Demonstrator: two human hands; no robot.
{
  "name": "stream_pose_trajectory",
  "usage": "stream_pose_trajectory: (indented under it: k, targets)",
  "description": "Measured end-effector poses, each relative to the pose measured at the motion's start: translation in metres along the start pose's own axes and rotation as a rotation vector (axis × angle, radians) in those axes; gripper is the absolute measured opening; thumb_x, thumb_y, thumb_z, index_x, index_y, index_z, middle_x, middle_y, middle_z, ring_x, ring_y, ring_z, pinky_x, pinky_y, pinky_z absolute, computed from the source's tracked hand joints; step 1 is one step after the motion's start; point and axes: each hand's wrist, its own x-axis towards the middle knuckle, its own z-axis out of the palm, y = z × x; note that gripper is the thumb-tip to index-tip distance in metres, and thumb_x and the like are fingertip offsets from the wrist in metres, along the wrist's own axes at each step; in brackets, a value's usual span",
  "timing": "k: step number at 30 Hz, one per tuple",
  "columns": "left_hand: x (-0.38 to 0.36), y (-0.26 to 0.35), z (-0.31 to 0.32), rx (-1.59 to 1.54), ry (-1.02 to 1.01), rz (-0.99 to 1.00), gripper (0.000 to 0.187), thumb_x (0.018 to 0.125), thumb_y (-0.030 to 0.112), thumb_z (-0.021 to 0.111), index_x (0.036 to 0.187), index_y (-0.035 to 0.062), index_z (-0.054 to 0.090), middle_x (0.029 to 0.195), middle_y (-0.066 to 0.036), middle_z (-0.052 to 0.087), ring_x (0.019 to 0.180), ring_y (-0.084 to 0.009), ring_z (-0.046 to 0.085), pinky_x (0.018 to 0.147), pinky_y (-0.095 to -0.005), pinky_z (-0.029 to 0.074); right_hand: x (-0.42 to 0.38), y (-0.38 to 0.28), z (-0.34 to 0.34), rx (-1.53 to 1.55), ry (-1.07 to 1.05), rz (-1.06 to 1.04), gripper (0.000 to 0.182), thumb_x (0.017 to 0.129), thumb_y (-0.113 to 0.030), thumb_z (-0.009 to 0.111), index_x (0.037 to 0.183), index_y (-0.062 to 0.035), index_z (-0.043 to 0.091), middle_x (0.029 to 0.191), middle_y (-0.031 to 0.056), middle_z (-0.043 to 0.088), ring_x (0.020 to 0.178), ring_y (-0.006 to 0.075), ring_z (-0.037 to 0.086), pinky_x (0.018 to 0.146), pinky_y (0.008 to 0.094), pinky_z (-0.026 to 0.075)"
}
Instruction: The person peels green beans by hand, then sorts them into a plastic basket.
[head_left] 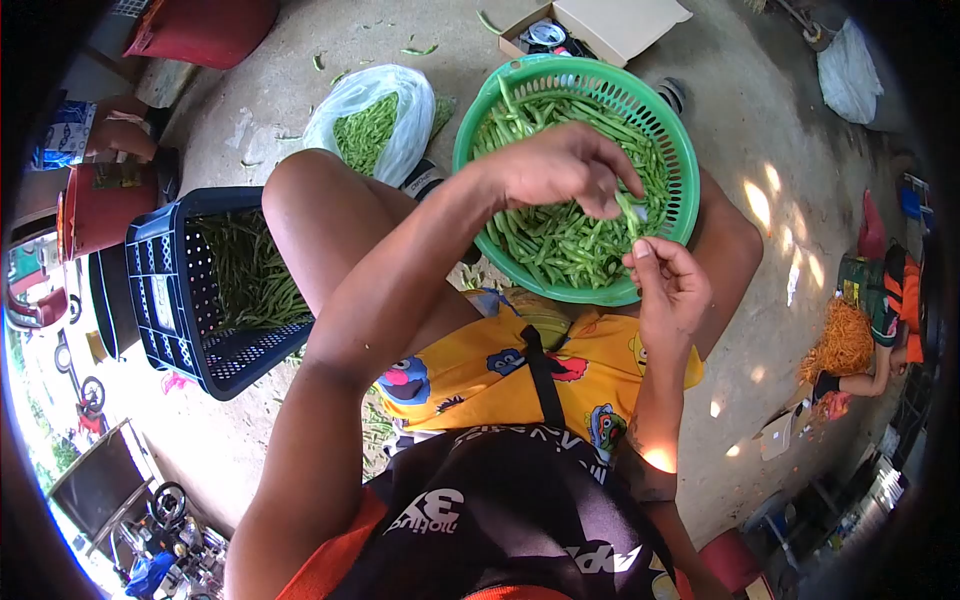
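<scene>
My right hand (672, 285) pinches a slim green pod (630, 213) between thumb and forefinger, at the near right rim of a green plastic basket (683, 160). Over the basket, my left hand (560, 178) has its fingers curled, with thumb and forefinger closed at the upper end of the same pod. A small pale glint shows beside the pod. Many glossy green pods (560, 245), shaped like long chilli peppers, fill the basket between my legs.
To the left, a dark blue crate (165, 300) holds more long pods (250, 265). Beyond my knee stands a clear plastic bag (410, 120) of green pieces. An open cardboard box (625, 25) lies behind the basket. At far right, a person (905, 310) sits by an orange heap (840, 340).
</scene>
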Motion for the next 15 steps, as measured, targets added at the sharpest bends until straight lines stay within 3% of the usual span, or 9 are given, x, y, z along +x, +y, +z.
stream_pose_trajectory:
  k: [3, 9, 15]
  targets:
    - [0.001, -0.003, 0.010, 0.002, -0.119, -0.048, 0.028, 0.078, -0.001, 0.078, 0.106, -0.0012, 0.075, 0.087, -0.003, 0.073, 0.079, -0.0086, 0.064, 0.078, -0.0242, 0.050, 0.003, 0.001, 0.006, 0.045, 0.012, -0.033, 0.013, 0.098, -0.004, 0.069, 0.106, 0.0056, 0.070, 0.086, 0.0057, 0.071, 0.076, 0.0049, 0.061, 0.067, 0.0190, 0.048]
    - [-0.003, -0.003, -0.007, -0.012, 0.022, 0.007, 0.022, 0.079, 0.000, 0.078, 0.101, 0.0000, 0.078, 0.085, -0.002, 0.073, 0.079, -0.0091, 0.066, 0.077, -0.0231, 0.052, 0.008, 0.001, 0.008, 0.016, -0.011, -0.036, 0.013, 0.098, -0.004, 0.069, 0.106, 0.0058, 0.070, 0.086, 0.0057, 0.072, 0.074, 0.0039, 0.060, 0.065, 0.0185, 0.047]
    - [-0.004, -0.003, -0.021, -0.023, 0.106, 0.082, 0.028, 0.083, 0.001, 0.074, 0.111, -0.0004, 0.074, 0.091, -0.004, 0.073, 0.083, -0.0110, 0.068, 0.078, -0.0279, 0.056, 0.018, 0.002, 0.007, 0.012, 0.004, -0.061, 0.014, 0.098, -0.005, 0.068, 0.105, 0.0066, 0.070, 0.087, 0.0059, 0.072, 0.073, 0.0042, 0.060, 0.064, 0.0173, 0.045]
